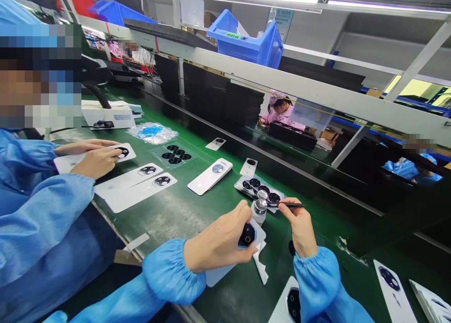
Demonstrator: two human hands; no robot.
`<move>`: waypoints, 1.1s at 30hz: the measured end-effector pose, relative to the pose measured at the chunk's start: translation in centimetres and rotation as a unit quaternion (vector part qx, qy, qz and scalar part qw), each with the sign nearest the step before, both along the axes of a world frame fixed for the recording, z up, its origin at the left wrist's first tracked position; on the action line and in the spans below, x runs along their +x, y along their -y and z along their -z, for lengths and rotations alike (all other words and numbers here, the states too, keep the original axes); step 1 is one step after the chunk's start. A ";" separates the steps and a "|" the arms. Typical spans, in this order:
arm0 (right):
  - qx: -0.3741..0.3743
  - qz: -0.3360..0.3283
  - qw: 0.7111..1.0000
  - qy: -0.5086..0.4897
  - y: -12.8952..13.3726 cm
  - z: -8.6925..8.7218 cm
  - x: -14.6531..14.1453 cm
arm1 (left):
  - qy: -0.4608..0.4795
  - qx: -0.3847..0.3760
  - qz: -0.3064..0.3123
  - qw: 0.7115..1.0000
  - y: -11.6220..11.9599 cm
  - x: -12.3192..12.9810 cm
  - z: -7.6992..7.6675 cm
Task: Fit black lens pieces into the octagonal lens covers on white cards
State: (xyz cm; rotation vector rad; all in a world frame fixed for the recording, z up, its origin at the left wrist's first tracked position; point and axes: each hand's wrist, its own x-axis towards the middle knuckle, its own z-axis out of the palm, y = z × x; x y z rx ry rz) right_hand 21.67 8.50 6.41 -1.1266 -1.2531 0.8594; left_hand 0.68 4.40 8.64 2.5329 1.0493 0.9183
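Note:
My left hand (220, 238) is closed around a white phone back panel (260, 232) with a round black camera cover, held tilted above the bench. In my right hand (300, 226) a pair of black tweezers (292, 204) is pinched, pointing left. Their tips reach the metal top of a small bottle (260, 216), whose round lid stands raised. Just behind the bottle lies a clear-wrapped tray of round black camera covers (252, 183). A torn white strip (260, 266) rests on the bench below my left hand.
Left of me a co-worker's hands (93, 161) hold another panel, with two white panels (141, 191) in front. More panels (210, 176) lie mid-bench and a panel (393, 290) at right. Loose covers (176, 155) sit on film. A blue bin (246, 43) stands overhead.

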 end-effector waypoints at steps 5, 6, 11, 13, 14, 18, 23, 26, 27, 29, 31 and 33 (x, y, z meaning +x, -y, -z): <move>0.021 -0.065 0.997 0.047 3.9 -2.5 -0.5 | -0.003 0.006 0.007 1.000 -0.1 0.2 -0.2; 0.033 -0.080 0.994 0.060 4.4 -2.8 -0.7 | -0.001 0.007 0.008 1.000 0.0 0.3 -0.2; 0.089 -0.097 0.986 0.099 5.3 -3.0 -1.2 | -0.001 0.009 0.011 1.000 0.2 0.6 -0.3; 0.098 -0.097 0.984 0.112 5.3 -3.0 -1.1 | -0.003 0.013 0.010 1.000 0.2 0.6 -0.3; 0.101 -0.098 0.983 0.116 5.4 -3.1 -1.1 | -0.002 0.014 0.010 1.000 0.3 0.6 -0.4; 0.113 -0.105 0.980 0.129 5.6 -3.3 -0.9 | 0.004 0.012 0.011 1.000 0.3 0.7 -0.4; 0.136 -0.142 0.967 0.163 5.6 -3.4 -0.5 | 0.004 0.002 0.016 1.000 0.3 0.7 -0.4; 0.153 -0.163 0.959 0.172 5.3 -3.6 -0.3 | 0.003 -0.014 0.024 1.000 0.3 0.7 -0.5; 0.158 -0.169 0.958 0.170 5.2 -3.7 -0.2 | 0.001 -0.020 0.027 0.999 0.3 0.7 -0.5; 0.165 -0.181 0.955 0.168 5.1 -3.9 -0.2 | -0.003 -0.034 0.033 0.999 0.4 0.7 -0.5; 0.173 -0.193 0.950 0.177 4.9 -4.1 -0.2 | -0.004 -0.045 0.041 0.998 0.4 0.8 -0.5; 0.180 -0.204 0.943 0.191 4.8 -4.4 -0.1 | -0.006 -0.050 0.050 0.997 0.4 0.8 -0.6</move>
